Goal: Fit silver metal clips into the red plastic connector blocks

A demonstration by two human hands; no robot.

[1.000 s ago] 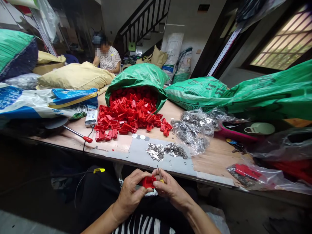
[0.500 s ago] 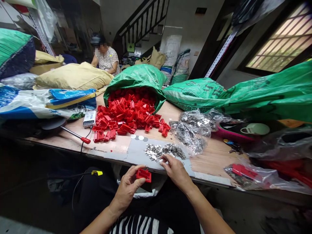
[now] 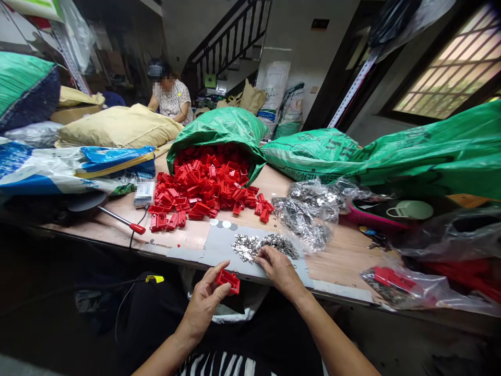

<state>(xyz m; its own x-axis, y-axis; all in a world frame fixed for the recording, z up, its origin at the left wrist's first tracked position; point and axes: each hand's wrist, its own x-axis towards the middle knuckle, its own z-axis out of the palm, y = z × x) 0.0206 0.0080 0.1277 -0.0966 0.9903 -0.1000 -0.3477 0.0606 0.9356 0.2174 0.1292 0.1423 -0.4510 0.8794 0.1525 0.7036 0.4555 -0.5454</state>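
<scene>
My left hand (image 3: 206,296) grips a small red plastic housing (image 3: 229,281), an open box shape with a hollow inside, between thumb and fingers just off the table's front edge. To its right, my right hand (image 3: 278,267) has its thumb and fingertips pinched together at the near side of the small metal parts. What the fingertips hold, if anything, is hidden. Those parts lie in two piles, a bright silver pile (image 3: 245,247) and a darker pile (image 3: 282,244), on a grey sheet (image 3: 219,250).
Red housings (image 3: 203,183) spill from a green woven sack (image 3: 223,124) at the table's middle. Clear bags of metal parts (image 3: 303,222) lie to the right. A lever with a red tip (image 3: 136,228) juts out at left. Another person (image 3: 172,99) sits at the back.
My left hand has moved slightly left with the red housing, which is tilted a little more. My right hand has shifted slightly left and closer to the metal parts.
</scene>
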